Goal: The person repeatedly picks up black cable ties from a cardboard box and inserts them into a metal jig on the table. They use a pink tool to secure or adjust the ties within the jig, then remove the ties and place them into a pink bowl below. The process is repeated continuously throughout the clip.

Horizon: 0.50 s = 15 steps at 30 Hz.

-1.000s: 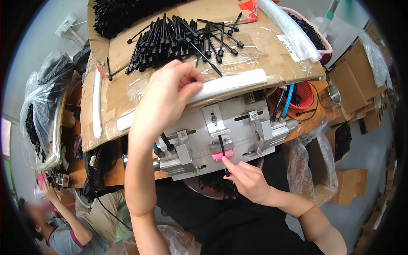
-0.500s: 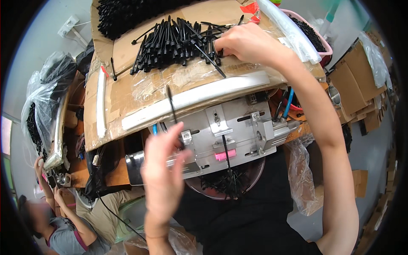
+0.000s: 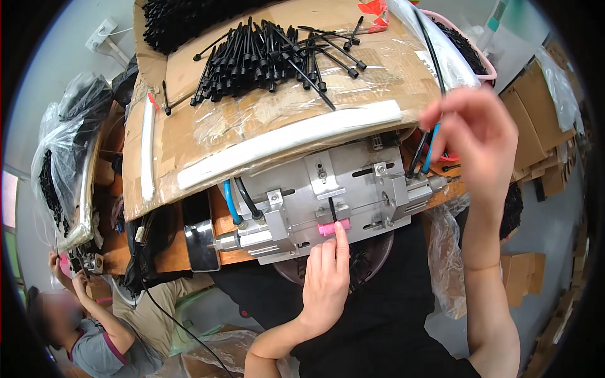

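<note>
Just above my left hand [image 3: 324, 283], its loosely extended fingertips pressed a small pink block [image 3: 333, 228] on the grey metal fixture [image 3: 328, 195], a short black cable tie [image 3: 332, 208] standing upright in it. My right hand [image 3: 469, 135], off to the right and higher, pinched a thin black tie [image 3: 430, 53] between closed fingers. Beyond it, loose black ties [image 3: 265, 57] lay heaped on taped cardboard [image 3: 189, 126].

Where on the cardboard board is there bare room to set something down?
Bare taped cardboard lies between the pile of black cable ties and the white foam strip. The board's far part is crowded with ties; the metal fixture is occupied by the left hand.
</note>
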{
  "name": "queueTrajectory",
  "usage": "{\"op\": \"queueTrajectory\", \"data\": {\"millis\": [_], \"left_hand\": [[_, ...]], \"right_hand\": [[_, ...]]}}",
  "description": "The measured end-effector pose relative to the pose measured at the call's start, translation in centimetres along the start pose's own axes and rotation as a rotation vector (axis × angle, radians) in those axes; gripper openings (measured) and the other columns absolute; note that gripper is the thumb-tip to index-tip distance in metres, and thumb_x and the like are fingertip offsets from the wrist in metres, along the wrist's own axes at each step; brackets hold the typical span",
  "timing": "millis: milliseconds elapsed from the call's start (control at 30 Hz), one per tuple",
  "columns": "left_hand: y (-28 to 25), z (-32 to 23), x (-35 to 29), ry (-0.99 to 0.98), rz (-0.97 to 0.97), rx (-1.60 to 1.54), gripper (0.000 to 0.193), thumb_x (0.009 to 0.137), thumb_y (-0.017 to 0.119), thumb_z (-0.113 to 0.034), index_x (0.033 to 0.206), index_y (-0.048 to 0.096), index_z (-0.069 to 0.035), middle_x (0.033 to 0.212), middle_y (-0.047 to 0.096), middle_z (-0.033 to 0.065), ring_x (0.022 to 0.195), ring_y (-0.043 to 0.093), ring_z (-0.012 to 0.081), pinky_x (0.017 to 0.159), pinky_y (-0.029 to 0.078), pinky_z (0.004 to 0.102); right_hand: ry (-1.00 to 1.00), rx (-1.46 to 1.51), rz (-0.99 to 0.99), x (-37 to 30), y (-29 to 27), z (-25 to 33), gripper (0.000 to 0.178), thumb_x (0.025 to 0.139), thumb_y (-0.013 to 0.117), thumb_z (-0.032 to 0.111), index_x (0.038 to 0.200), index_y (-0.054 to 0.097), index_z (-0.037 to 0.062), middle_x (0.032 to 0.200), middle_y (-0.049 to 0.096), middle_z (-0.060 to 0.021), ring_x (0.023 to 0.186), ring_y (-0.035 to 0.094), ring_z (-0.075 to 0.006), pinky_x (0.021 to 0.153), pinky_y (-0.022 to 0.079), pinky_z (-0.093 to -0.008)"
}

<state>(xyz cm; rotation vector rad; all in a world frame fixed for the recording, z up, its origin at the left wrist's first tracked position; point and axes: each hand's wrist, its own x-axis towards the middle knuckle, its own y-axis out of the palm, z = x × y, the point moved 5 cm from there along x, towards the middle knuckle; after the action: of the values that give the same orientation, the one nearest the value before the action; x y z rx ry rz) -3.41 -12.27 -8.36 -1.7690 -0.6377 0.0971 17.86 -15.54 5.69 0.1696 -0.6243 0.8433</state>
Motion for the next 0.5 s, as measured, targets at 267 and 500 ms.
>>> {"op": "queueTrajectory", "data": {"millis": [267, 500], "left_hand": [[-3.8, -0.1, 0.0, -0.044, -0.024, -0.257, 0.073, 0.077, 0.065, 0.010, 0.145, 0.039, 0.007, 0.115, 0.054, 0.0158, 0.100, 0.053, 0.0311, 0.083, 0.049, 0.0355], [-6.5, 1.6, -0.2, -0.087, -0.121, -0.252, 0.075, 0.075, 0.070, 0.012, 0.144, 0.044, 0.002, 0.106, 0.054, 0.0116, 0.094, 0.051, 0.0262, 0.083, 0.045, 0.0343]], "right_hand": [[-0.094, -0.449, 0.267, -15.6, 6.7, -3.2, 0.057, 0.073, 0.079, 0.000, 0.126, 0.058, -0.0061, 0.088, 0.065, -0.0116, 0.066, 0.061, -0.0229, 0.058, 0.050, -0.0323], [-0.067, -0.515, 0.336, -16.5, 8.9, -5.6, 0.062, 0.076, 0.078, 0.005, 0.133, 0.055, -0.0043, 0.071, 0.057, -0.0070, 0.062, 0.059, -0.0186, 0.054, 0.047, -0.0329]]}}
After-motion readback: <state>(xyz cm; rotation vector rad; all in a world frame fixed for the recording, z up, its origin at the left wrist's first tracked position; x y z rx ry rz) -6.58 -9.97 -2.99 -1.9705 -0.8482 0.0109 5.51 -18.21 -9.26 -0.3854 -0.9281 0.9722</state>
